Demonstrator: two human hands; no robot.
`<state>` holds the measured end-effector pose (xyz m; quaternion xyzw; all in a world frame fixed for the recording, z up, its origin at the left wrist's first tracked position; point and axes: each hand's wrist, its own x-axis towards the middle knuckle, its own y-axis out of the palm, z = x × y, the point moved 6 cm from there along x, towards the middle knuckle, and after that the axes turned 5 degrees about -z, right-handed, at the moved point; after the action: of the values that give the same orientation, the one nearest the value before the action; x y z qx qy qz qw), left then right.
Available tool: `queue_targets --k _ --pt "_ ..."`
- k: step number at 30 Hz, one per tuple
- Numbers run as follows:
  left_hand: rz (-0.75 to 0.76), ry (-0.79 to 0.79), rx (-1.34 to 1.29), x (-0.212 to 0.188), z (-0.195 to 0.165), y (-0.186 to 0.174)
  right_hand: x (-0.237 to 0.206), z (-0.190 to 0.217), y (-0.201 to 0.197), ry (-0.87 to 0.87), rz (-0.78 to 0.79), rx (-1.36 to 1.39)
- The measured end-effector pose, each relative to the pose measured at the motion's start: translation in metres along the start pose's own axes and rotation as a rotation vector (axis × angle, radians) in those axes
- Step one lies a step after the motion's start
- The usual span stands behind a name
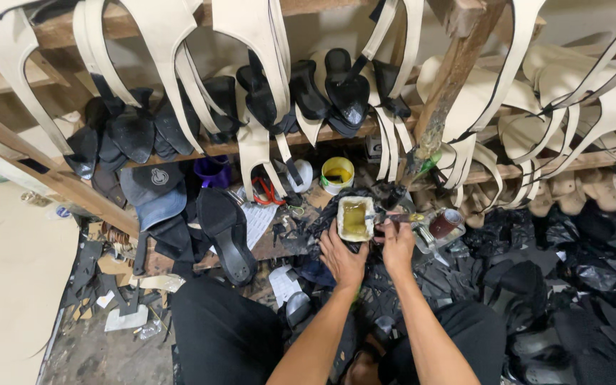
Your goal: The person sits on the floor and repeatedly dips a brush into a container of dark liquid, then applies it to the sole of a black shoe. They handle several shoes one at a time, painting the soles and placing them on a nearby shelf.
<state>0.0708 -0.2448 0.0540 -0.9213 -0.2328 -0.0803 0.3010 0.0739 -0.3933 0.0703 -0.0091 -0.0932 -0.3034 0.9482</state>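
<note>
From the head view we look down on our two bare forearms reaching forward over a cluttered work surface [265, 246] strewn with black scraps. Our left hand [341, 258] has its grip wrapped around the near side of a small pale rectangular container of yellowish glue [356, 218], holding it near the middle of the surface. Our right hand [398, 246] sits just beside it, its grip pinched on a thin dark brush [402, 217] whose tip points toward the container's right rim. Just right of that hand stands a small jar with a dark red lid [445, 224]. Toward the surface's far edge we see a white cup with a yellow-green rim [337, 174], a purple cup [213, 171] and red-handled scissors [268, 191]. A black sandal sole [225, 232] lies near the left edge. Above, a wooden rack [433, 107] carries cream sandal straps [251, 43] and black sandal uppers [336, 85]. Black plastic bags [579, 285] pile at the right.
</note>
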Motion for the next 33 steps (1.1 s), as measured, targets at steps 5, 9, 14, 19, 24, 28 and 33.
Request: queue_targets --k 5,9,14,19,24,28,33 --pt "0.008 -0.076 -0.010 0.001 -0.005 0.003 0.003 0.003 0.000 -0.038 0.028 -0.251" --pt "-0.063 -0.106 -0.002 0.002 -0.006 0.011 0.003 -0.008 -0.005 0.009 -0.030 0.064" --pt "-0.104 -0.173 0.008 0.008 -0.001 0.020 -0.002 -0.027 -0.036 0.152 -0.198 0.191" --pt "0.001 -0.185 0.035 0.007 0.005 0.026 -0.028 -0.013 -0.091 0.189 -0.154 0.451" --pt "0.098 -0.088 -0.119 -0.001 0.014 0.023 -0.061 -0.007 -0.127 0.279 -0.138 0.718" --pt "0.111 0.013 -0.406 -0.016 0.026 -0.005 -0.086 -0.020 -0.134 0.296 -0.117 0.744" --pt "0.051 0.130 -0.387 -0.025 0.042 -0.069 -0.106 -0.035 -0.136 0.310 -0.074 0.688"
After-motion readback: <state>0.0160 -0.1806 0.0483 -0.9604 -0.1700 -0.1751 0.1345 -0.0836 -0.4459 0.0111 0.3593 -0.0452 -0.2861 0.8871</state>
